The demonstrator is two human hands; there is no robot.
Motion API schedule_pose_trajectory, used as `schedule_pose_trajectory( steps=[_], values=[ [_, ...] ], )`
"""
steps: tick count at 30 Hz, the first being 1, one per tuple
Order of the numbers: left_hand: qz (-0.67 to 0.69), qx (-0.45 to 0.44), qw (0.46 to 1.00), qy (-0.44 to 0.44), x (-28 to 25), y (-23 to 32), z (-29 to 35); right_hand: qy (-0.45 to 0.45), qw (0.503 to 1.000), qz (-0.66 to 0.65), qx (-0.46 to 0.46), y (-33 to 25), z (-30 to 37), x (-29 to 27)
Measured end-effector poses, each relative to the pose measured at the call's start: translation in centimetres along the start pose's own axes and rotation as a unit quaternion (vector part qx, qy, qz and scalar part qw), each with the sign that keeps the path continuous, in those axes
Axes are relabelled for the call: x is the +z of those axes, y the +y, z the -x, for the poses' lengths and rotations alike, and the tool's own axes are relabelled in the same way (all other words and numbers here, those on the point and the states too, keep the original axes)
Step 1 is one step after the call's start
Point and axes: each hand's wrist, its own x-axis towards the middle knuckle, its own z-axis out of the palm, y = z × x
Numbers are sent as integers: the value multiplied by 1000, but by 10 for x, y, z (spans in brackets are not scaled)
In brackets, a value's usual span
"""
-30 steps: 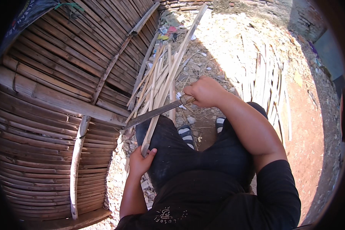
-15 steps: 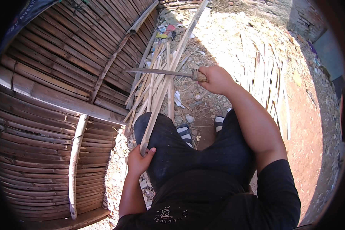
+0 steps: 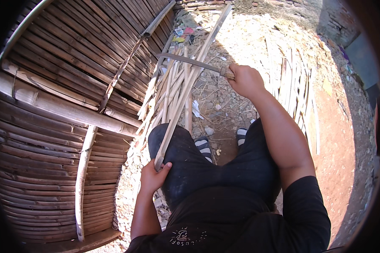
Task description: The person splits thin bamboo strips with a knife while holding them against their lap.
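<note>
A long pale bamboo strip point(image 3: 179, 103) slants across my left thigh, its far end raised toward the brick wall. My left hand point(image 3: 153, 173) grips its near end beside my hip. In my right hand point(image 3: 247, 81) is the wooden handle of a machete point(image 3: 191, 61). The blade lies crosswise over the far half of the strip, its tip pointing left at the bamboo wall. Whether the edge touches the strip or is just above it, I cannot tell.
Several split bamboo strips point(image 3: 168, 90) lie heaped beyond my left knee. More strips point(image 3: 292, 86) lie on the ground to the right. A bamboo slat wall point(image 3: 50, 168) stands close on the left, a brick wall point(image 3: 278, 5) at the far end. Litter point(image 3: 184, 33) is scattered near the wall.
My right hand has moved the machete away from me and slightly right along the strip, and the blade now tilts with its tip farther away. My left hand stays in place.
</note>
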Motion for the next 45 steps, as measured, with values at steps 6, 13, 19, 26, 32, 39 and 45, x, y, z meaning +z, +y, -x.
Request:
schedule_pose_trajectory(
  steps=[6,13,19,26,32,39,45],
  values=[
    [8,8,1000,7,1,1,1,-18,998,12,-61,-1,5,-2],
    [23,-2,1000,-6,-2,2,1,-102,951,27,-291,-40,17,19],
    [11,12,1000,9,0,1,2,-39,991,-7,-130,-10,4,7],
    [18,25,999,8,1,0,0,14,997,-44,-63,7,3,7],
    [16,12,1000,7,0,-1,1,-54,950,16,-306,-34,18,24],
    [15,22,1000,15,1,-4,3,-47,972,6,-230,-21,6,16],
    [18,10,1000,18,3,-5,0,-3,995,-94,20,9,-2,3]
  ],
)
